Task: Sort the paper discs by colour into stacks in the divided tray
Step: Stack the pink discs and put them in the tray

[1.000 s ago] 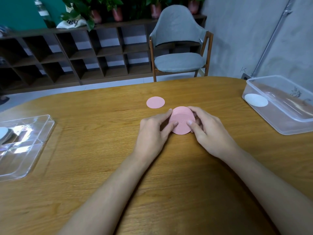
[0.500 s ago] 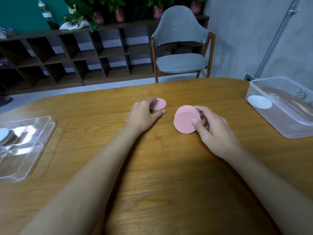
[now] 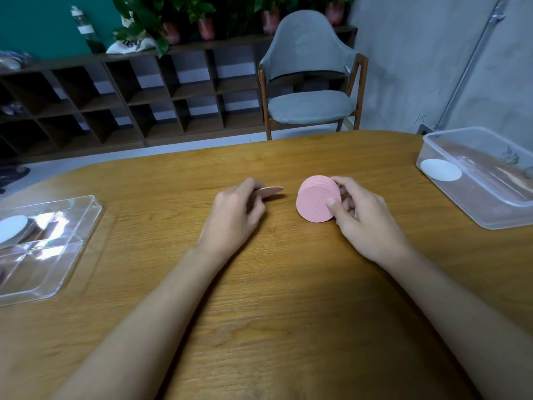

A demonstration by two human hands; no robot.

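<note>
My right hand (image 3: 363, 217) grips a stack of pink paper discs (image 3: 315, 202), tilted up on edge on the wooden table (image 3: 259, 313), thumb on the front face and fingers behind. My left hand (image 3: 235, 217) pinches a single pink disc (image 3: 272, 191), lifted nearly flat just above the table, left of the stack. The clear divided tray (image 3: 66, 249) lies at the left edge with a white disc stack (image 3: 11, 230) in its far compartment.
A clear plastic tub (image 3: 490, 209) stands at the right edge with a white disc (image 3: 440, 169) inside. Beyond the table are a grey chair (image 3: 310, 82) and a dark wooden shelf (image 3: 129, 93) with potted plants.
My left hand left the stack, reached the lone pink disc farther back and has now picked it up off the table. My right hand keeps holding the stack upright.
</note>
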